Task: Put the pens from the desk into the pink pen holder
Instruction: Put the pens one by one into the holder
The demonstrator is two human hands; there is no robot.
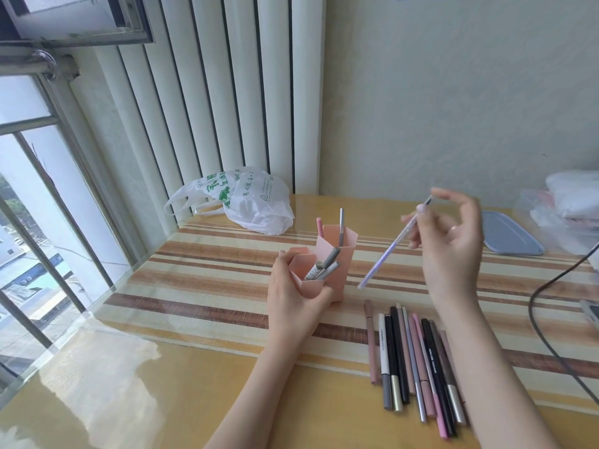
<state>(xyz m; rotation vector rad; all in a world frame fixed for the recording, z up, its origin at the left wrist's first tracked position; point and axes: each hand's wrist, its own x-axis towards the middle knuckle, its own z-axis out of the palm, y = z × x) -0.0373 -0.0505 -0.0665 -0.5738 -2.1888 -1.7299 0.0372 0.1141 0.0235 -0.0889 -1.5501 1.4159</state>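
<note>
One pink plastic pen holder [337, 251] with two compartments stands near the middle of the striped desk [201, 286]. Five pens show inside it: two in the taller back compartment, three in the lower front one. One pale lilac pen [393, 244] is held in the air. About ten loose slim pens [418, 364] lie side by side near the front edge; overlaps blur the exact count.
</note>
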